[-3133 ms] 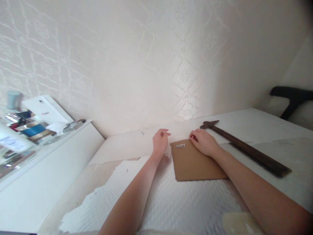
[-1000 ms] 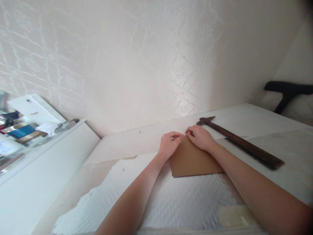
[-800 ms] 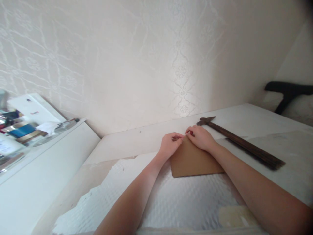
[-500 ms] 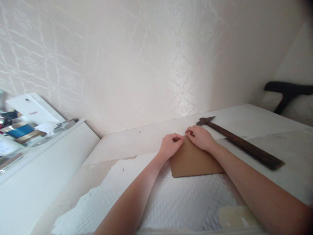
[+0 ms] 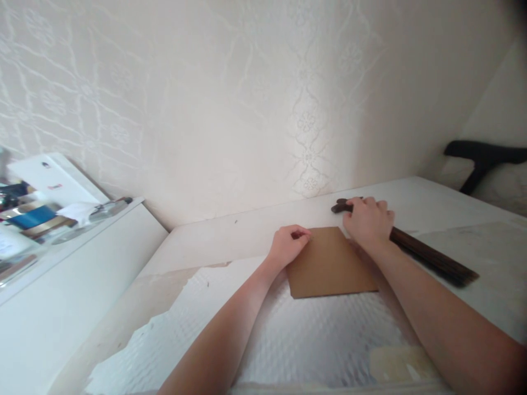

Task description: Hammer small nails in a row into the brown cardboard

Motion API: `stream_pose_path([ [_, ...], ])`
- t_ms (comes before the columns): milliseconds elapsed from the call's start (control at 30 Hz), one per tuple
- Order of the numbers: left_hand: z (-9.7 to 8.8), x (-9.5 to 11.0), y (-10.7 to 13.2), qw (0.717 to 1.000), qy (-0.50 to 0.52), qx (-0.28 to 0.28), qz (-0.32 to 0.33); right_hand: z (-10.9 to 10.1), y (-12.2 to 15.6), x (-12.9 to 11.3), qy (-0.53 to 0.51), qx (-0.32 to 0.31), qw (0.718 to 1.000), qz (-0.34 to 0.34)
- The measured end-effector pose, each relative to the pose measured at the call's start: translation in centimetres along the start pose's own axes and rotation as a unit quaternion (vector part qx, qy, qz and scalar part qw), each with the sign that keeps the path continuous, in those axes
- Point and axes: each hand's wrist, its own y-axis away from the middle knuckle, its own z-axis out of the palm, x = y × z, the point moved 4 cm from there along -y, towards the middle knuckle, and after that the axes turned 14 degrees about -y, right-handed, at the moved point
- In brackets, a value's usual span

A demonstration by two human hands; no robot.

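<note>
A brown piece of cardboard (image 5: 331, 263) lies flat on the quilted white sheet. My left hand (image 5: 290, 244) rests at its upper left edge, thumb and forefinger pinched together over the corner. Whatever sits between those fingertips is too small to make out. To the right, my right hand (image 5: 369, 222) is closed over the handle of a hammer (image 5: 432, 257), close to the head. The hammer lies slantwise on the table, its dark head showing just left of my fingers and its wooden handle running down to the right.
A torn, textured white sheet (image 5: 321, 340) covers part of the white table (image 5: 214, 241). The patterned wall (image 5: 247, 109) rises behind. At the left stands a white cabinet (image 5: 82, 285) with a white box (image 5: 57, 178) and clutter on top. A black armrest (image 5: 486, 151) is at the far right.
My right hand has left the cardboard's upper edge, moved right and closed on the hammer's handle. My left hand stays pinched at the corner. More of the cardboard now shows.
</note>
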Motion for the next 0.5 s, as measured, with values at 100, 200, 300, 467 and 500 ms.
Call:
stream_pose_path([
  [100, 0.0, 0.0, 0.0, 1.000, -0.009, -0.007, -0.003, -0.2, 0.0, 1.0, 0.030, -0.012, 0.997, 0.063],
  [200, 0.0, 0.1, 0.1, 1.000, -0.010, -0.012, -0.003, 0.1, -0.1, 1.6, 0.033, -0.036, 0.995, 0.089],
  [300, 0.0, 0.2, 0.1, 1.000, -0.005, -0.019, -0.003, 0.3, -0.2, 2.2, 0.029, -0.045, 0.995, 0.083],
  [467, -0.3, 0.4, 0.1, 1.000, 0.001, -0.024, -0.008, 0.2, -0.6, 2.7, 0.002, 0.006, 1.000, 0.016],
  [500, -0.3, 0.3, 0.1, 1.000, 0.002, -0.024, -0.007, -0.1, -0.7, 2.5, -0.012, 0.033, 0.999, -0.015],
])
